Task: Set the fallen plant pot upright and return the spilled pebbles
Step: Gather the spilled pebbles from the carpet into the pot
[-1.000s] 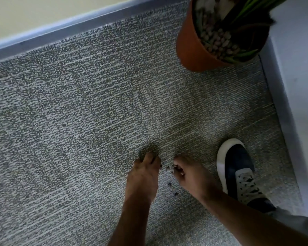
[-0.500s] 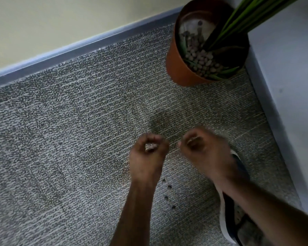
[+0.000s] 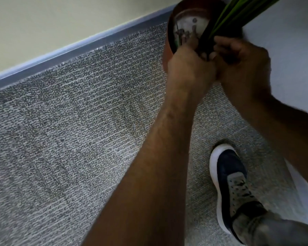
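Terracotta pot [image 3: 169, 32] upright; both hands [image 3: 190, 68] [image 3: 244, 66] over it, fingers curled, grip unclear; no legible writing.

A single wide-angle view looks from the person's head, forward and steeply down onto the carpet [image 3: 64, 139], close above both forearms. The wall's baseboard [image 3: 78, 45] runs slantwise across the upper left, the plant pot [image 3: 169, 36] sits cropped at the top edge, and a shoe [image 3: 228, 178] lies lower right.
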`<action>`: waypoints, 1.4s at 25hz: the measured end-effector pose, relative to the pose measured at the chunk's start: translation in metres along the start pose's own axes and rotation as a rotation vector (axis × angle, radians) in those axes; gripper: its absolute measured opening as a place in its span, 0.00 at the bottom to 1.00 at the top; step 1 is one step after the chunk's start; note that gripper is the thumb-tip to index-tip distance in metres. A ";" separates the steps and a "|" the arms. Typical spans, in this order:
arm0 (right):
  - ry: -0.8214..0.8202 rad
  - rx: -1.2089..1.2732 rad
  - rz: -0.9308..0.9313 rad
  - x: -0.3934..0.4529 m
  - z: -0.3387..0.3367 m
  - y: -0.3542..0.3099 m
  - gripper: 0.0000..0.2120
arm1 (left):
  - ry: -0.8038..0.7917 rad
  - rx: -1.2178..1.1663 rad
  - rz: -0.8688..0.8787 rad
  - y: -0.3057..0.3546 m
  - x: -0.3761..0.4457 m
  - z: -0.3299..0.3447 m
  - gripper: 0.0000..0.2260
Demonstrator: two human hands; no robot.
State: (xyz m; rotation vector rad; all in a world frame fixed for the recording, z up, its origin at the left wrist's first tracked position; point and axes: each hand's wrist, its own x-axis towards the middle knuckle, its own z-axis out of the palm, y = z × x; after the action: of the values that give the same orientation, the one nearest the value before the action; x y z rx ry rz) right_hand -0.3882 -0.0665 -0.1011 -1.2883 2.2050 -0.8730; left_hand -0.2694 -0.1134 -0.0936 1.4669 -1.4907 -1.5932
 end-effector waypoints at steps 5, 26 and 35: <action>-0.117 0.021 -0.040 -0.070 0.007 0.028 0.06 | 0.348 0.133 0.108 -0.072 -0.086 -0.007 0.10; -0.982 -0.603 -0.150 -0.277 0.100 0.109 0.12 | -0.294 0.848 -0.062 -0.262 -0.267 -0.013 0.13; -0.873 -0.498 -0.176 -0.241 0.090 0.122 0.10 | -0.237 0.685 -0.125 -0.252 -0.232 -0.009 0.23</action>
State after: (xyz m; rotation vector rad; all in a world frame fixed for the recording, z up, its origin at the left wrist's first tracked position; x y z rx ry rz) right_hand -0.2910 0.1641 -0.2374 -1.6741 1.6279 0.2305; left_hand -0.1195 0.1580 -0.2409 1.7908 -2.2766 -1.4268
